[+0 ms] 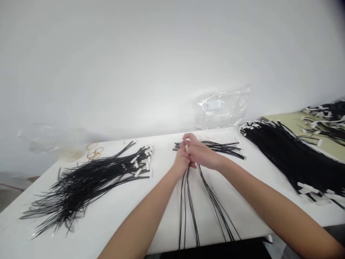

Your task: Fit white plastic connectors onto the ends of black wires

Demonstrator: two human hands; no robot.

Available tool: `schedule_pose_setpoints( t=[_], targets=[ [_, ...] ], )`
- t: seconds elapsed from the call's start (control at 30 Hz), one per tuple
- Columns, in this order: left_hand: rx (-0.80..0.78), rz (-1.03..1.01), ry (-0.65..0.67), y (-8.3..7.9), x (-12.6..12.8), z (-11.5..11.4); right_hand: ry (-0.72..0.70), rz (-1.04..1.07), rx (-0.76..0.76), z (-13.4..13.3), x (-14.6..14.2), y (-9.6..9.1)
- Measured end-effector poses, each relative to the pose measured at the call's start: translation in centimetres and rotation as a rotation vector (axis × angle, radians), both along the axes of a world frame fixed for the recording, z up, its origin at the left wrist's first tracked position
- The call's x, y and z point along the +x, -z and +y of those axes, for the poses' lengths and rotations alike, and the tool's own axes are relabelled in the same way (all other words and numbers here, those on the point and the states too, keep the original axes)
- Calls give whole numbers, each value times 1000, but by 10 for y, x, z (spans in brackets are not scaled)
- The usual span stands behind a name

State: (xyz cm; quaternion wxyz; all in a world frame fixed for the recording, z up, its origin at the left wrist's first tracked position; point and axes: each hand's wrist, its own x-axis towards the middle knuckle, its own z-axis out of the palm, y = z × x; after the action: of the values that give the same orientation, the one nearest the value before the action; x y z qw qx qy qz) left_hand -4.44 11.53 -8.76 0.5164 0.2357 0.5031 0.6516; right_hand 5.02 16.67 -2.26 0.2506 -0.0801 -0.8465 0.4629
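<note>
At the middle of the table my left hand point(182, 160) and my right hand point(201, 153) meet, fingers closed. Thin black cables point(191, 201) hang from my left hand toward the table's front edge. More black cables point(215, 201) run down from under my right hand. A small white piece shows between the fingers; its kind is too small to tell. Just behind the hands lies a short bundle of black cables point(223, 146), partly hidden by them.
To the left lies a loose pile of black cables point(91, 180) with white connectors point(138, 165). Rubber bands point(94, 153) and a clear plastic bag point(222, 108) are at the back. A large cable stack point(291, 158) covers the right side. The white table point(161, 216) ends close in front.
</note>
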Motion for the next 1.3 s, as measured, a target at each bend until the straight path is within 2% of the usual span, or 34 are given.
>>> schedule_pose_setpoints(
  t=[0.07,0.1,0.13,0.2,0.3,0.37,0.43,0.6,0.73,0.9,0.97,1.13,1.3],
  targets=[
    [19,-16,18,-3,-4,1,-79,-5,-444,17,20,-1],
    [26,-26,28,-4,-6,1,-78,8,-593,24,27,1],
    [27,-44,39,-5,-7,1,-67,8,-693,30,33,5],
    [14,-111,61,-6,-8,0,-7,-14,-746,40,40,16],
    [-38,-249,109,-9,-3,-1,48,-74,-686,49,45,36],
    [-67,-288,169,-11,3,-2,46,-121,-641,49,46,42],
    [-81,-297,209,-11,6,-2,34,-174,-620,46,49,41],
    [-100,-360,191,-11,6,-2,13,-248,-518,38,54,34],
    [-99,-368,195,-10,5,-1,67,-215,-332,37,52,40],
    [-100,-349,215,-9,6,-2,93,-158,-240,39,50,48],
    [-97,-362,225,-9,6,-3,127,-145,-153,40,50,47],
    [-107,-290,175,-14,9,-4,201,-44,209,40,50,47],
    [-122,-145,171,-15,14,-3,217,34,339,38,49,52]
  ],
)
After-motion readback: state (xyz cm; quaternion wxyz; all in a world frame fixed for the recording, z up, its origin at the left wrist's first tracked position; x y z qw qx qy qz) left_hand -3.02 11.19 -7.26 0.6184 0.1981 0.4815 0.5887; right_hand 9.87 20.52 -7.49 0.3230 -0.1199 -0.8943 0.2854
